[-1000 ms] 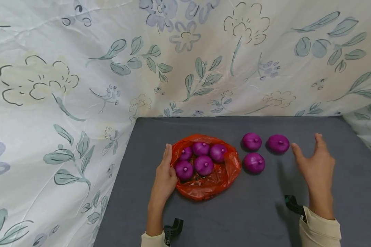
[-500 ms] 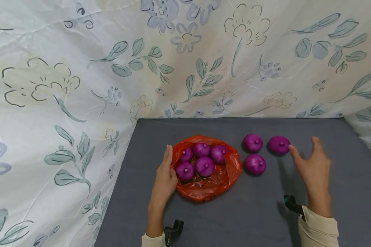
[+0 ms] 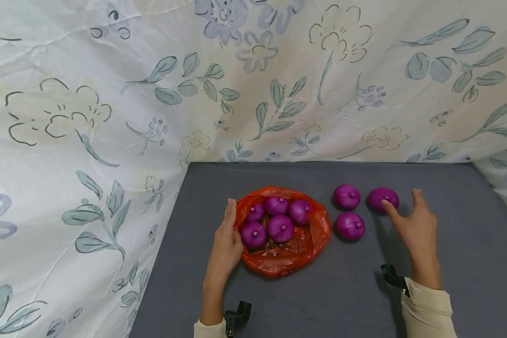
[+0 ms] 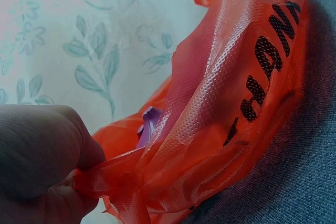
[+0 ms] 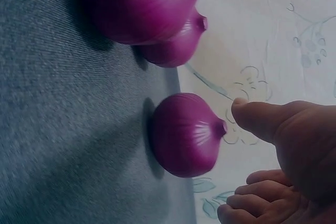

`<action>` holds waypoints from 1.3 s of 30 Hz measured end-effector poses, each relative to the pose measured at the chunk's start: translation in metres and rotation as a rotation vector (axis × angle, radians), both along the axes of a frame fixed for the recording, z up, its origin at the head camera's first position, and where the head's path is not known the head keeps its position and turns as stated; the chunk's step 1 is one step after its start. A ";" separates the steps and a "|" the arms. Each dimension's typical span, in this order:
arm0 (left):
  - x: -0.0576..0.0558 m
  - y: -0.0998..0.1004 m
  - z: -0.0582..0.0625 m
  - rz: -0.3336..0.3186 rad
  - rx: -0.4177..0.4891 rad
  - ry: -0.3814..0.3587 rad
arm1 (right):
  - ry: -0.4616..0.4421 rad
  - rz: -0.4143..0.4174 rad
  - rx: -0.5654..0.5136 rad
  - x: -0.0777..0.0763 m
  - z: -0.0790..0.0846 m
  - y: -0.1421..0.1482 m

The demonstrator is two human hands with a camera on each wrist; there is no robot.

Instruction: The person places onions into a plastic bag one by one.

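Note:
An orange-red plastic bag (image 3: 297, 251) lies with its mouth up, several purple onions (image 3: 280, 228) inside it. My left hand (image 3: 223, 249) is at the bag's left side; in the left wrist view its thumb and fingers pinch the bag's edge (image 4: 121, 174). To the right of the bag, three more onions sit on the cloth. My right hand (image 3: 416, 232) is beside the rightmost onion (image 3: 380, 195), thumb and fingers spread apart. The right wrist view shows a gap between the thumb (image 5: 257, 119) and that onion's stem end.
Left of the rightmost onion are the other two loose onions, one farther back (image 3: 346, 196) and one nearer (image 3: 349, 226). Dark grey cloth (image 3: 321, 295) covers the table. A white floral curtain (image 3: 253, 94) hangs behind and along the left side.
My right hand has moved left, its thumb now overlapping the rightmost onion in the head view. The left hand stays at the bag, and the onions lie as before.

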State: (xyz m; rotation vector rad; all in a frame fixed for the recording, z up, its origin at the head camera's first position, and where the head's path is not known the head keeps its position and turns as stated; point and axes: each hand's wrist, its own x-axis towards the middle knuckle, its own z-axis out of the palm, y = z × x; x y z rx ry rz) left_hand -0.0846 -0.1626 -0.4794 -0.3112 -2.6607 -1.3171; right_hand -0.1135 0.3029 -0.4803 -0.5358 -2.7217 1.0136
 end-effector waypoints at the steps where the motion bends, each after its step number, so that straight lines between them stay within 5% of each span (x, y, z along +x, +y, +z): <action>1: 0.000 0.000 0.000 0.001 -0.001 0.002 | -0.002 0.003 0.006 -0.001 -0.001 -0.001; 39: 0.002 0.001 0.000 0.008 -0.005 0.002 | 0.078 0.060 0.049 -0.023 -0.025 -0.013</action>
